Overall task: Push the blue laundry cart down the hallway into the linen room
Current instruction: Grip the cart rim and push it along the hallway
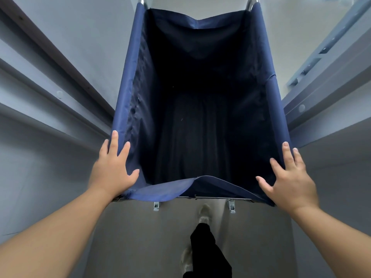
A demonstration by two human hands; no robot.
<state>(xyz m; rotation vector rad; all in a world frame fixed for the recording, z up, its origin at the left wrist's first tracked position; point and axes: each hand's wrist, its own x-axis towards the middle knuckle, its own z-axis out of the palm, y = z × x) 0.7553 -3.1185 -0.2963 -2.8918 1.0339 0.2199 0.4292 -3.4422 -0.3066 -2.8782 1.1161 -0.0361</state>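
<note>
The blue laundry cart (130,81) fills the middle of the head view, a deep fabric bag on a metal frame, dark and empty inside. My left hand (113,169) lies flat on the cart's near left corner, fingers spread over the fabric rim. My right hand (289,177) rests the same way on the near right corner. Neither hand is curled around the frame; both palms press against the rim. Two chrome frame posts show at the cart's far end.
Walls close in on both sides: a left wall with a rail (60,81) and a right wall with a rail (321,93). The cart nearly spans the hallway. Grey floor (130,237) lies below, with my legs and pale shoes (204,215) behind the cart.
</note>
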